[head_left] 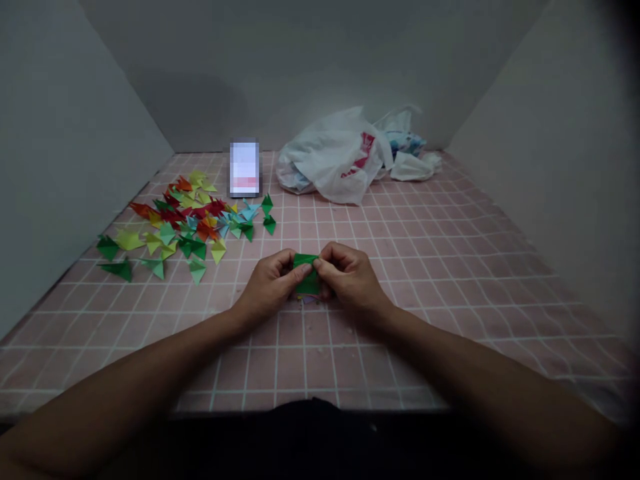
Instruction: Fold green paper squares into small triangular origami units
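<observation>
Pinched tight, the grip of the left hand (267, 281) has its thumb laid across the front of a small dark-green piece of paper (307, 285), while the right hand (351, 272) closes thumb and forefinger on the paper's upper right edge. The piece is held between the two hands, over the near middle part of the tabletop (320, 365), which is covered in pink with a white grid. Just below the paper's lower edge shows a small lavender-and-yellow patch (309, 300), too small to make out.

Farther off to the left lies a loose spread of small, pointed, folded-paper shapes (193, 247) in dark green, pale green, yellow, orange, red and light blue, many touching or overlapping. Two dark-green ones sit at its right end, one beyond the other.

Behind the spread stands an upright rectangular device with a lit, blurred screen (245, 163). To its right rests a crumpled white plastic bag with red print (333, 157), and beside that a blue-and-white patterned bundle (406, 143). Beyond rises a plain grey back wall (280, 60).
</observation>
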`<state>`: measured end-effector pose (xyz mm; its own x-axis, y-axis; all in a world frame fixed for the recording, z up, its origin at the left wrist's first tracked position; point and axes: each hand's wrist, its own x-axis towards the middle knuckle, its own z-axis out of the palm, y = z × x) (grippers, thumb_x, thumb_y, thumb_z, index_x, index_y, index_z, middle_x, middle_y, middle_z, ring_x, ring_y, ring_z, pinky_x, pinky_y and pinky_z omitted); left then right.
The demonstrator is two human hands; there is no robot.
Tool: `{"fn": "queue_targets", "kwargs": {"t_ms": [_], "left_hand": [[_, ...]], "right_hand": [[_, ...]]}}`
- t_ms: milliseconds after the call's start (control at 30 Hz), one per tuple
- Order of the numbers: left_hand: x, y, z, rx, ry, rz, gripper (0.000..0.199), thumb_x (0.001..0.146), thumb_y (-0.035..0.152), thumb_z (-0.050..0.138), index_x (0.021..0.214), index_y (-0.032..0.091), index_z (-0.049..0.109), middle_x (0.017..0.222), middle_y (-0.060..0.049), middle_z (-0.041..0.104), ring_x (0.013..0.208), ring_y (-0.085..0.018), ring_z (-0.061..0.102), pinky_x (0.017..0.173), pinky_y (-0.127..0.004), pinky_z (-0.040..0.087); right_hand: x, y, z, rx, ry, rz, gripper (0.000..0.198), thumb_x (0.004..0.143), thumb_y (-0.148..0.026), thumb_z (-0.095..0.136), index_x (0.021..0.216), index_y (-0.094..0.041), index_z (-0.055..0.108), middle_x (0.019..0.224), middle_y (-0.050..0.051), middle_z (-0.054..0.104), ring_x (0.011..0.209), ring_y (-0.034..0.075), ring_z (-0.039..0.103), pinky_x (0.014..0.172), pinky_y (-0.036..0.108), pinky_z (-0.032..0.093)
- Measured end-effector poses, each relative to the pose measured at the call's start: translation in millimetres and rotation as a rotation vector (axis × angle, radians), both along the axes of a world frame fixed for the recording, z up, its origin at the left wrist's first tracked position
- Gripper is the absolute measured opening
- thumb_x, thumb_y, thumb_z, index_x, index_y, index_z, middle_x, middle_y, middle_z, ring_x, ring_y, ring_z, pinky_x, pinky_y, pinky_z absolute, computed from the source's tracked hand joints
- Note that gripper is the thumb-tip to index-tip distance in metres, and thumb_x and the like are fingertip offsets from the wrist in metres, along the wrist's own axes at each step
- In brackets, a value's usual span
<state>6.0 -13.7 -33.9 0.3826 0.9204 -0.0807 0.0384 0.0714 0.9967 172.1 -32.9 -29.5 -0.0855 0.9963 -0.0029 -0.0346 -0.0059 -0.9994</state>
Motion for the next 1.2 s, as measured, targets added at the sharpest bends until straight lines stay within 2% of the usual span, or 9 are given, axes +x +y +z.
{"fn": "queue_targets", "kwargs": {"t_ms": [167, 367, 600, 733, 900, 1000, 1200], "left_hand": [[-3.1, 2.2, 1.6, 0.055, 0.03, -0.05, 0.025, 0.084, 0.04, 0.069, 0.078, 0.018, 0.058, 0.064, 0.003, 0.055, 0.051, -0.008, 0.047, 0.046, -0.02, 0.037], [-1.9, 2.7, 5.9, 0.039, 0.019, -0.102, 0.019, 0.084, 0.035, 0.067, 0.082, 0.017, 0.061, 0.067, 0.002, 0.058, 0.053, -0.008, 0.05, 0.047, -0.02, 0.038], [-3.3, 7.3, -0.5, -0.002, -0.059, -0.008, 0.026, 0.082, 0.04, 0.073, 0.084, 0.016, 0.064, 0.067, 0.002, 0.06, 0.049, -0.008, 0.05, 0.047, -0.021, 0.042], [-3.8, 8.5, -2.6, 0.022, -0.091, 0.061, 0.025, 0.086, 0.039, 0.069, 0.087, 0.015, 0.065, 0.064, 0.003, 0.058, 0.05, -0.008, 0.052, 0.05, -0.02, 0.044], [-1.7, 7.3, -2.5, 0.049, -0.158, 0.15, 0.03, 0.083, 0.035, 0.073, 0.102, 0.018, 0.057, 0.071, 0.003, 0.063, 0.058, -0.01, 0.06, 0.055, -0.022, 0.051], [0.8, 5.5, -2.3, 0.065, -0.178, 0.158, 0.036, 0.076, 0.027, 0.078, 0.101, 0.02, 0.052, 0.079, 0.003, 0.064, 0.064, -0.01, 0.063, 0.057, -0.022, 0.053], [3.4, 2.5, -1.9, 0.072, -0.192, 0.123, 0.036, 0.076, 0.02, 0.075, 0.102, 0.02, 0.05, 0.073, 0.005, 0.062, 0.064, -0.009, 0.062, 0.062, -0.02, 0.052]], "right_hand": [[4.4, 1.7, -1.2, -0.028, 0.055, 0.107, 0.023, 0.087, -0.039, 0.067, 0.075, -0.021, 0.057, 0.049, -0.006, 0.057, 0.042, 0.01, 0.052, 0.042, 0.022, 0.04], [3.1, 2.5, -6.6, -0.008, 0.081, 0.055, 0.025, 0.088, -0.038, 0.069, 0.075, -0.02, 0.058, 0.049, -0.006, 0.058, 0.041, 0.009, 0.051, 0.042, 0.021, 0.04], [3.7, 5.4, -6.0, -0.031, 0.101, 0.027, 0.023, 0.086, -0.034, 0.07, 0.072, -0.019, 0.059, 0.056, -0.004, 0.061, 0.041, 0.007, 0.052, 0.042, 0.021, 0.042], [4.2, 6.2, -3.9, -0.031, 0.101, 0.005, 0.023, 0.087, -0.034, 0.069, 0.073, -0.019, 0.059, 0.059, -0.004, 0.062, 0.041, 0.007, 0.052, 0.041, 0.021, 0.042], [2.5, 6.0, -6.3, -0.014, 0.119, -0.048, 0.025, 0.084, -0.037, 0.071, 0.074, -0.019, 0.057, 0.063, -0.004, 0.064, 0.042, 0.007, 0.054, 0.041, 0.02, 0.042], [1.1, 4.9, -9.0, 0.004, 0.119, -0.059, 0.024, 0.085, -0.036, 0.071, 0.073, -0.019, 0.057, 0.063, -0.004, 0.063, 0.042, 0.006, 0.054, 0.041, 0.02, 0.042], [-1.8, 2.4, -10.8, -0.003, 0.142, -0.04, 0.024, 0.086, -0.036, 0.069, 0.073, -0.02, 0.057, 0.061, -0.004, 0.063, 0.041, 0.007, 0.054, 0.041, 0.021, 0.044]]}}
